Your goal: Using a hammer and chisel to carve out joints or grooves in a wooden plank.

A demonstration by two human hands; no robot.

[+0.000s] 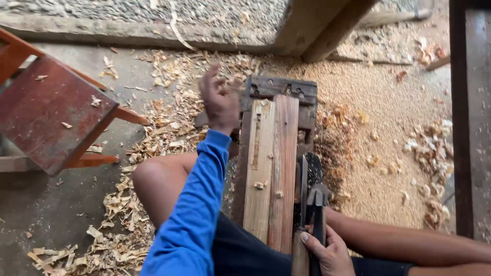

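Seen from the head camera, looking down. Sat low on the ground with two boards [271, 168] lying lengthwise between the knees, the far ends resting on a dark wooden block [280, 89]. Held the left hand [220, 99], in a blue sleeve [192, 214], up in the air just left of the boards' far end, fingers loosely curled and blurred, gripping nothing as far as could be told, and touching neither board. Kept the right hand [330, 253] at the near edge, closed around the handles of a bundle of tools [313, 204], the metal heads pointing far and lying just right of the boards; hard to tell each tool apart. Left of it all stood a red stool [46, 112], with curled wood shavings [153, 148] strewn between it and the boards; fine sawdust [378, 102] spread to the right, up to a dark upright post [470, 117]. Judged best here: bring the free hand down flat on the boards to steady them against the block, keep the knees snug on either side, and sort out one tool from the bundle rather than working with the whole clutch in one fist.
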